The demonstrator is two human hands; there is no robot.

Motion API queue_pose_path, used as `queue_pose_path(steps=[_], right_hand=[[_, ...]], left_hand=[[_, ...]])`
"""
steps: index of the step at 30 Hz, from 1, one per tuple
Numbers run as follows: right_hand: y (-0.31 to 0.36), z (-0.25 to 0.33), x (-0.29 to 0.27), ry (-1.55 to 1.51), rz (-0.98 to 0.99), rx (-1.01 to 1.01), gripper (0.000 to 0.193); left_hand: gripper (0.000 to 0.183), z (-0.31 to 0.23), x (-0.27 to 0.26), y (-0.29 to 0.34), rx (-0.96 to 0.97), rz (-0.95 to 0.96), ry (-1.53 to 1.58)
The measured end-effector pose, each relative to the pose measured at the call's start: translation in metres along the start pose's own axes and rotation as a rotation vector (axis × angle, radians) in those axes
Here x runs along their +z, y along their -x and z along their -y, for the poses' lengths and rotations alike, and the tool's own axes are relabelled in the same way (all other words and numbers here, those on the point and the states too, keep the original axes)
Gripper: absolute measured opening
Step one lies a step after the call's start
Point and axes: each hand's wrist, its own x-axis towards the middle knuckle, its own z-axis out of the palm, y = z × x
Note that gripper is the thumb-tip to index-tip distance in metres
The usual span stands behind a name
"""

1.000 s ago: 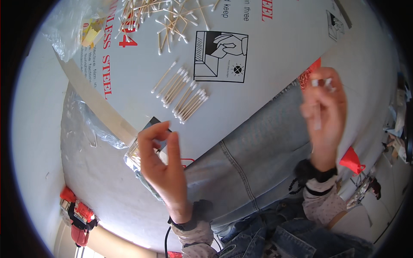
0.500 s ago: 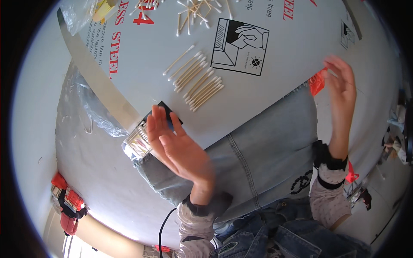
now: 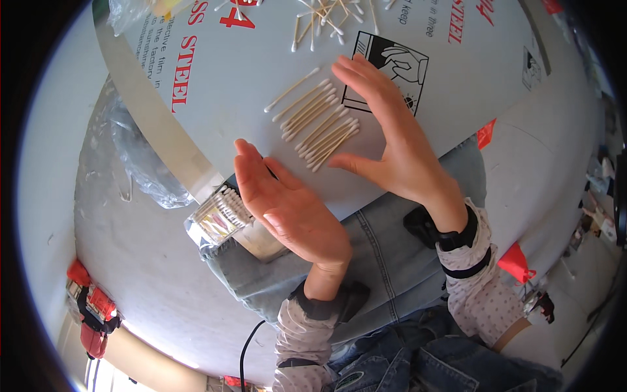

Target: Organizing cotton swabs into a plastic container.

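Note:
On the film-covered board (image 3: pixel 222 124) lies a row of cotton swabs (image 3: pixel 313 124), side by side and slanting. My right hand (image 3: pixel 405 150) is just to the right of this row, thumb and fingers spread wide, its thumb close to the lower swab tips. Left of and below the row is my left hand (image 3: pixel 287 209), fingers stretched out and holding nothing. Beyond my left wrist a clear container (image 3: pixel 225 212) packed with cotton swabs rests by the board's near edge, over my lap. My left hand partly hides it.
A loose heap of cotton swabs (image 3: pixel 326 19) lies at the far side of the board. Clear plastic wrap (image 3: pixel 127 13) sits at the far left corner, and a larger plastic bag (image 3: pixel 144 157) lies left of the board. Red pieces (image 3: pixel 485 134) show at the right.
My right hand has swung in from the far right to the side of the swab row. My left hand has moved slightly right, uncovering more of the container.

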Motion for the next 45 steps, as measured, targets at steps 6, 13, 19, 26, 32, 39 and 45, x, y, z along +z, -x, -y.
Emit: queue_pose_path(steps=[6, 13, 19, 26, 32, 39, 45], right_hand=[[0.004, -0.004, 0.02, -0.476, -0.177, 0.038, 0.063], [0.002, 0.012, 0.026, -0.839, -0.193, 0.113, 0.054], [-0.029, -0.004, 0.019, -0.759, -0.212, 0.059, 0.056], [-0.034, -0.003, 0.027, -0.729, -0.192, 0.023, 0.043], [-0.013, -0.001, 0.025, -0.822, -0.238, 0.096, 0.06], [-0.002, 0.0, 0.019, -0.883, -0.359, 0.159, 0.044], [0.016, -0.002, -0.001, -0.75, -0.382, 0.236, 0.041]], left_hand=[[0.078, 0.007, 0.019, -0.001, -0.002, -0.012, 0.014], [0.078, 0.005, 0.022, -0.008, 0.025, 0.078, 0.022], [0.067, 0.001, 0.01, -0.054, 0.039, 0.102, 0.057], [0.077, 0.006, 0.016, -0.053, 0.036, 0.205, 0.0], [0.072, 0.005, 0.014, -0.035, 0.083, 0.194, -0.094], [0.05, -0.001, -0.01, -0.026, 0.23, 0.232, -0.415], [0.016, -0.012, -0.017, -0.017, 0.422, 0.428, -1.154]])
